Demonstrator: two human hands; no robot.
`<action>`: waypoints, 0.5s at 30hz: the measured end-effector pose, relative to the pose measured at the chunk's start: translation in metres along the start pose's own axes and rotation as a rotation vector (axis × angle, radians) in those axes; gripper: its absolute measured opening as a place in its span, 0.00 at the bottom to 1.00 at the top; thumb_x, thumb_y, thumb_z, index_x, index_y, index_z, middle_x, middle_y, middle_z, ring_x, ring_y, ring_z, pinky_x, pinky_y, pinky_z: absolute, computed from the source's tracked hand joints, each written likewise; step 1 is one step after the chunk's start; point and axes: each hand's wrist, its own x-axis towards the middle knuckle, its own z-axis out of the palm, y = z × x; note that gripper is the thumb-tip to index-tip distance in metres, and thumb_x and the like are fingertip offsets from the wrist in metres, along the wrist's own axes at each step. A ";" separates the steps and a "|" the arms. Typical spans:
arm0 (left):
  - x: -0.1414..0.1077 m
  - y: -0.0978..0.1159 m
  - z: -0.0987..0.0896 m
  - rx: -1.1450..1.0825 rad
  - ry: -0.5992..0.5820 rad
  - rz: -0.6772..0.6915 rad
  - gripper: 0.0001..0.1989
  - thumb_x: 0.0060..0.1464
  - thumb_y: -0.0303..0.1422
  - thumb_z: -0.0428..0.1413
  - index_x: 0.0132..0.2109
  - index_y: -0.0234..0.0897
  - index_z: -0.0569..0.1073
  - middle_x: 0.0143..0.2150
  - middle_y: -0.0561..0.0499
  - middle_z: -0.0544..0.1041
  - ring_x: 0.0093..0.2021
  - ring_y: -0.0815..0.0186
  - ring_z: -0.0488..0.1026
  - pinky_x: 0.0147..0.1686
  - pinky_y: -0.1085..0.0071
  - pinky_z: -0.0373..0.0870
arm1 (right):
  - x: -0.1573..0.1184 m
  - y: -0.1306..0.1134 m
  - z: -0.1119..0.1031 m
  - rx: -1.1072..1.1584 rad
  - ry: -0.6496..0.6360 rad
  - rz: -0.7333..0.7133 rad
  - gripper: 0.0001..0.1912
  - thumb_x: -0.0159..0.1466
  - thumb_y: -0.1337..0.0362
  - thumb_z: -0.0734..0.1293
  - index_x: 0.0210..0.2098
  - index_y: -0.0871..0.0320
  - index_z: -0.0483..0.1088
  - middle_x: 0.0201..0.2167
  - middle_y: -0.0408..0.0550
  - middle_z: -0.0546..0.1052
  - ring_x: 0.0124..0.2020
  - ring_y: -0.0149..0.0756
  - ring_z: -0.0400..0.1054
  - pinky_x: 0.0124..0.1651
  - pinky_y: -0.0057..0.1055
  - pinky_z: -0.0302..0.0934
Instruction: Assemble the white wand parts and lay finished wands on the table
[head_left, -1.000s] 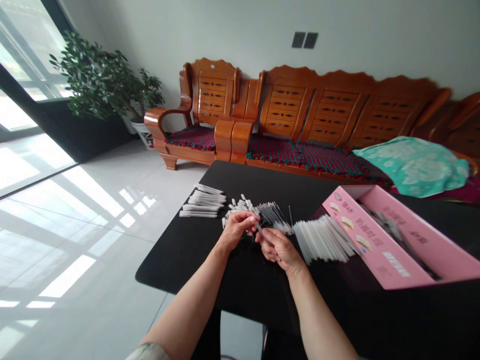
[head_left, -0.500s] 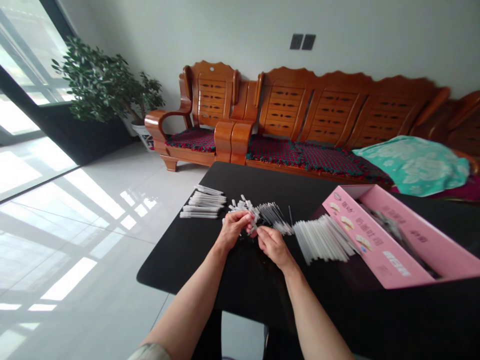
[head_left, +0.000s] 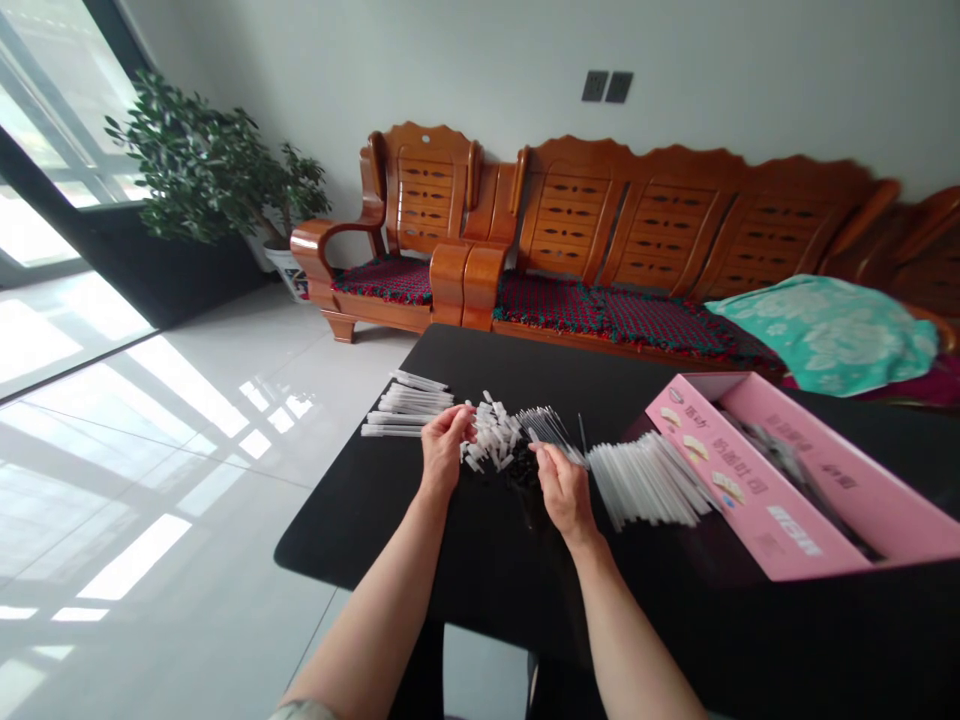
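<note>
My left hand (head_left: 444,448) is beside the left edge of a pile of short white caps (head_left: 496,430); its thumb and fingers are pinched, and what they hold, if anything, is hidden. My right hand (head_left: 562,488) pinches a small white piece (head_left: 534,436) that sticks up from its fingertips. Thin dark refills (head_left: 546,422) lie just beyond the right hand. A row of white pens (head_left: 409,405) lies to the left, and many translucent white tubes (head_left: 646,480) lie to the right. Small black pieces (head_left: 523,470) sit between the hands.
A pink open box (head_left: 750,490) stands on the right of the black table (head_left: 360,530). Behind are a wooden sofa (head_left: 660,220) with a turquoise cloth (head_left: 832,330) and a wooden armchair (head_left: 424,190). A potted plant (head_left: 217,170) stands at the left.
My hands, close together over the caps before, have moved apart: the left one leftward, the right one rightward. The cap pile between them is now uncovered.
</note>
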 end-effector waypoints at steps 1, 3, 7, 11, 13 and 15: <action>-0.003 -0.002 0.001 0.075 -0.051 -0.003 0.17 0.52 0.42 0.62 0.42 0.33 0.78 0.27 0.53 0.74 0.22 0.72 0.68 0.23 0.76 0.65 | 0.000 0.002 0.000 -0.003 0.025 0.010 0.21 0.71 0.55 0.53 0.47 0.58 0.73 0.26 0.47 0.76 0.27 0.36 0.70 0.34 0.30 0.60; -0.009 -0.005 0.005 0.269 -0.109 0.024 0.18 0.53 0.42 0.61 0.46 0.35 0.77 0.25 0.55 0.73 0.21 0.72 0.68 0.21 0.76 0.63 | 0.001 0.007 -0.002 -0.027 0.086 0.031 0.21 0.71 0.55 0.53 0.50 0.60 0.71 0.24 0.46 0.75 0.26 0.36 0.70 0.33 0.30 0.61; -0.015 -0.008 0.009 0.703 -0.070 0.184 0.07 0.52 0.35 0.62 0.38 0.38 0.77 0.25 0.56 0.73 0.23 0.72 0.68 0.26 0.76 0.64 | 0.004 0.026 -0.024 -0.224 0.368 0.053 0.19 0.68 0.55 0.58 0.44 0.61 0.74 0.29 0.51 0.78 0.30 0.39 0.72 0.35 0.31 0.61; -0.013 -0.013 0.005 0.881 -0.074 0.322 0.03 0.53 0.32 0.61 0.34 0.39 0.79 0.31 0.54 0.74 0.25 0.72 0.69 0.31 0.74 0.66 | 0.003 0.056 -0.063 -0.579 0.654 0.086 0.16 0.65 0.60 0.61 0.39 0.62 0.78 0.31 0.57 0.78 0.35 0.45 0.70 0.40 0.37 0.58; -0.012 -0.016 0.003 0.917 -0.090 0.361 0.04 0.55 0.33 0.60 0.36 0.39 0.80 0.33 0.53 0.74 0.26 0.71 0.69 0.32 0.73 0.67 | 0.001 0.069 -0.078 -0.713 0.712 0.150 0.14 0.62 0.62 0.62 0.36 0.62 0.79 0.29 0.57 0.77 0.34 0.46 0.69 0.38 0.38 0.56; -0.010 -0.019 0.002 0.945 -0.109 0.379 0.05 0.56 0.32 0.59 0.37 0.40 0.80 0.34 0.52 0.74 0.28 0.70 0.70 0.34 0.73 0.68 | -0.001 0.078 -0.084 -0.807 0.719 0.221 0.13 0.59 0.64 0.63 0.34 0.61 0.80 0.27 0.55 0.76 0.33 0.46 0.67 0.38 0.39 0.54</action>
